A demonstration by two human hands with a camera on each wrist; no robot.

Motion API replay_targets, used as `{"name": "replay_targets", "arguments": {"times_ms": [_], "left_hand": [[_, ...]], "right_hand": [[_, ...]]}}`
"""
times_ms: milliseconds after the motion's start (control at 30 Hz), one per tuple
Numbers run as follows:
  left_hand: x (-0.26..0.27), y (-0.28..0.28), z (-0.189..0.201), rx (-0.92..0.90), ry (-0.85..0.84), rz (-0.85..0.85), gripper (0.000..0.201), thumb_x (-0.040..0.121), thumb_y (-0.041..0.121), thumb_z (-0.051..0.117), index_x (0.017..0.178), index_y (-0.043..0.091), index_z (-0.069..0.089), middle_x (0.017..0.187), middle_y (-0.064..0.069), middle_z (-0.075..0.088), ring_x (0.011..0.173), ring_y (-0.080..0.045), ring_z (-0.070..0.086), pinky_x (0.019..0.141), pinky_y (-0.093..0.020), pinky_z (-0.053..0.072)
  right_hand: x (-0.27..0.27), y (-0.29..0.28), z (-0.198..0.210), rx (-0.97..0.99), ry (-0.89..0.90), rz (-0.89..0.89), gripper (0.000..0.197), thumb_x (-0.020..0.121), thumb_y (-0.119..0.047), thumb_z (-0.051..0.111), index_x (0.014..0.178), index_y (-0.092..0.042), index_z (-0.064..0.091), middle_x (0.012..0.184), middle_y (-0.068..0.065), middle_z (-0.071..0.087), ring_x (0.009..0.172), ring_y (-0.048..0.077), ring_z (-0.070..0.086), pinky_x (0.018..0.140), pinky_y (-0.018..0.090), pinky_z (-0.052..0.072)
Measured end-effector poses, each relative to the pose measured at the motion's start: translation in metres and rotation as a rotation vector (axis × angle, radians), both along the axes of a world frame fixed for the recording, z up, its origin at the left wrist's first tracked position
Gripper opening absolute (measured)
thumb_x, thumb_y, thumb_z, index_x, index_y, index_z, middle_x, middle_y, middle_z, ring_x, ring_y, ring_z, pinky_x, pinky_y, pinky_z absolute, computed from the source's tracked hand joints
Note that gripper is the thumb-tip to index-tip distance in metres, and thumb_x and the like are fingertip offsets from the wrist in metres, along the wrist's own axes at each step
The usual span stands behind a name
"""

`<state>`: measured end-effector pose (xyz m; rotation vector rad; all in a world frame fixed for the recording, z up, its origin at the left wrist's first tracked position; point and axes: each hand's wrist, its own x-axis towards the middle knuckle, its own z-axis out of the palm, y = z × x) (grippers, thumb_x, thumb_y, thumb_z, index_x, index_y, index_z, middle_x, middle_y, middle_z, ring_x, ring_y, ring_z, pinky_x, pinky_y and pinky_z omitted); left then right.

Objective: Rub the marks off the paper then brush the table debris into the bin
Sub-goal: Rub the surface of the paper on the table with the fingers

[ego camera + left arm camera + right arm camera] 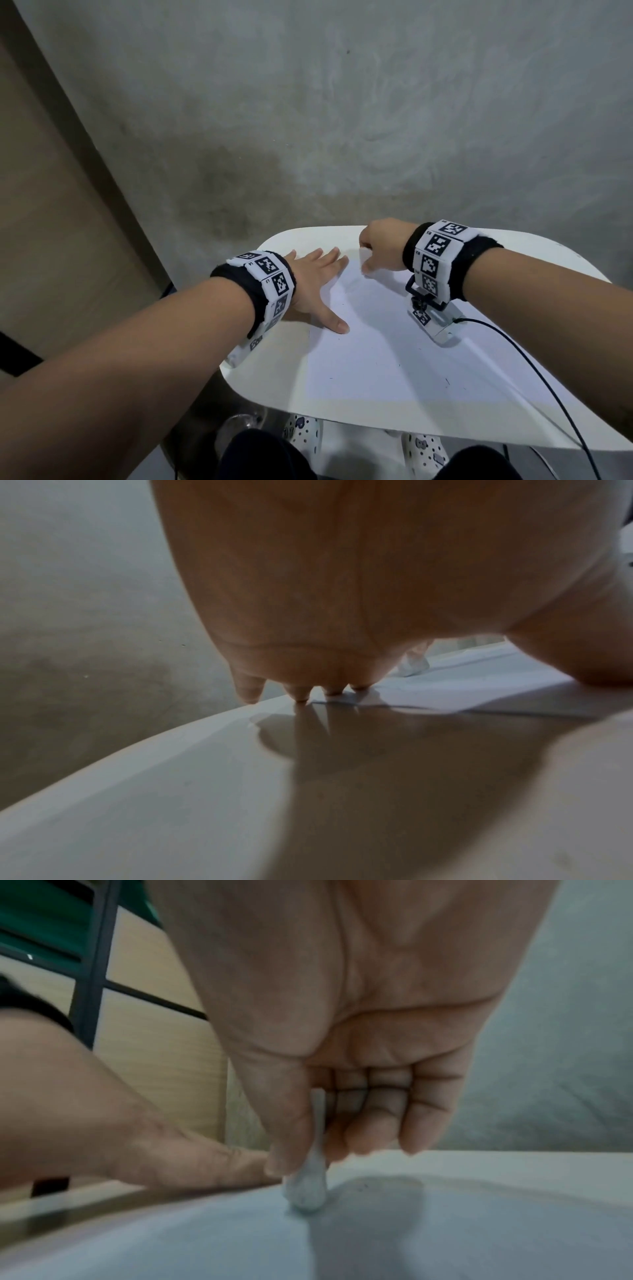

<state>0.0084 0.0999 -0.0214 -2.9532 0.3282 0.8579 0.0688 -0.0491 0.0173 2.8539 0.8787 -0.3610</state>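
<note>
A white sheet of paper [376,335] lies on a small white table [359,416]. My left hand [318,291] presses flat on the sheet's left edge, fingers spread and straight [301,693]. My right hand [368,257] is at the paper's far end, thumb and forefinger pinching a small white eraser [306,1188]. The eraser's lower end touches the paper [342,1245]. The head view hides the eraser behind the right hand. Faint pencil marks [356,284] show beside the right thumb. A few dark specks [447,382] lie on the sheet.
A black cable [548,383] runs from the right wrist camera [435,318] across the table's right side and off the front edge. Grey concrete floor surrounds the table. Dotted white shoes [303,435] and a clear round thing [239,425] show below the front edge.
</note>
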Motion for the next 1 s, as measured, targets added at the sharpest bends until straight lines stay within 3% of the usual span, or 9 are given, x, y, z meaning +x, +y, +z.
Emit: {"name": "replay_targets", "arguments": {"times_ms": [67, 200, 333, 467, 600, 733, 800, 900, 1000], "left_hand": [[-0.001, 0.001, -0.001, -0.016, -0.003, 0.006, 0.123, 0.073, 0.078, 0.060, 0.153, 0.030, -0.021, 0.159, 0.011, -0.028, 0.148, -0.014, -0.021, 0.120, -0.053, -0.005], [0.000, 0.002, -0.003, -0.026, 0.003, 0.002, 0.126, 0.072, 0.078, 0.061, 0.152, 0.029, -0.023, 0.159, 0.010, -0.028, 0.148, -0.015, -0.021, 0.120, -0.053, -0.005], [0.001, 0.004, -0.005, -0.031, 0.001, 0.001, 0.125, 0.072, 0.078, 0.061, 0.152, 0.029, -0.022, 0.159, 0.010, -0.029, 0.148, -0.015, -0.022, 0.120, -0.054, -0.005], [0.001, 0.004, -0.006, -0.043, -0.002, 0.001, 0.126, 0.072, 0.077, 0.063, 0.152, 0.031, -0.024, 0.159, 0.009, -0.028, 0.148, -0.016, -0.020, 0.119, -0.055, -0.004], [0.002, 0.005, -0.008, -0.034, -0.003, -0.003, 0.126, 0.071, 0.079, 0.061, 0.151, 0.031, -0.025, 0.159, 0.009, -0.029, 0.148, -0.016, -0.021, 0.119, -0.054, -0.004], [0.002, 0.005, -0.008, -0.034, -0.004, -0.004, 0.126, 0.071, 0.079, 0.061, 0.150, 0.032, -0.025, 0.159, 0.009, -0.028, 0.148, -0.016, -0.021, 0.119, -0.056, -0.004], [0.002, 0.004, -0.007, -0.038, -0.003, -0.006, 0.126, 0.071, 0.078, 0.062, 0.150, 0.033, -0.026, 0.159, 0.008, -0.028, 0.148, -0.017, -0.021, 0.119, -0.056, -0.004], [0.002, 0.004, -0.007, -0.014, 0.000, -0.007, 0.125, 0.073, 0.079, 0.060, 0.151, 0.030, -0.024, 0.159, 0.009, -0.029, 0.148, -0.016, -0.021, 0.119, -0.055, -0.004], [0.002, 0.004, -0.007, -0.029, 0.005, -0.005, 0.126, 0.072, 0.078, 0.061, 0.150, 0.032, -0.026, 0.159, 0.008, -0.029, 0.148, -0.017, -0.021, 0.119, -0.057, -0.003]], "right_hand": [[0.000, 0.001, -0.001, -0.061, 0.005, -0.011, 0.018, 0.088, -0.029, 0.060, 0.091, -0.011, 0.056, 0.088, 0.002, 0.059, 0.083, 0.025, 0.055, 0.068, 0.028, 0.042], [-0.016, 0.012, -0.011, -0.157, 0.003, 0.074, 0.020, 0.093, -0.020, 0.051, 0.109, -0.009, 0.059, 0.113, 0.005, 0.065, 0.099, 0.024, 0.061, 0.074, 0.028, 0.040], [-0.011, 0.008, -0.006, -0.163, 0.046, 0.043, 0.009, 0.092, -0.017, 0.049, 0.099, -0.012, 0.052, 0.090, 0.001, 0.061, 0.086, 0.022, 0.054, 0.066, 0.026, 0.041], [-0.020, 0.016, -0.009, -0.246, 0.027, 0.107, 0.029, 0.094, -0.020, 0.049, 0.122, -0.014, 0.056, 0.109, 0.002, 0.065, 0.098, 0.023, 0.060, 0.078, 0.028, 0.043], [-0.012, 0.013, -0.001, -0.217, 0.083, 0.082, 0.011, 0.089, -0.015, 0.053, 0.098, -0.015, 0.058, 0.066, -0.006, 0.067, 0.074, 0.019, 0.055, 0.069, 0.027, 0.042], [-0.020, 0.016, -0.006, -0.212, 0.019, 0.155, 0.027, 0.092, -0.022, 0.053, 0.118, -0.017, 0.058, 0.111, 0.002, 0.065, 0.100, 0.023, 0.061, 0.082, 0.029, 0.045], [-0.026, 0.016, -0.012, -0.175, 0.090, 0.199, 0.035, 0.092, -0.023, 0.055, 0.126, -0.020, 0.056, 0.110, 0.001, 0.066, 0.098, 0.022, 0.060, 0.077, 0.027, 0.040], [-0.013, 0.009, -0.001, -0.145, 0.052, 0.063, 0.018, 0.091, -0.018, 0.051, 0.107, -0.015, 0.058, 0.090, 0.000, 0.059, 0.086, 0.022, 0.054, 0.073, 0.028, 0.041], [-0.022, 0.015, -0.006, -0.184, 0.019, 0.137, 0.020, 0.093, -0.021, 0.051, 0.110, -0.015, 0.058, 0.100, 0.004, 0.064, 0.098, 0.026, 0.060, 0.079, 0.032, 0.046]]}}
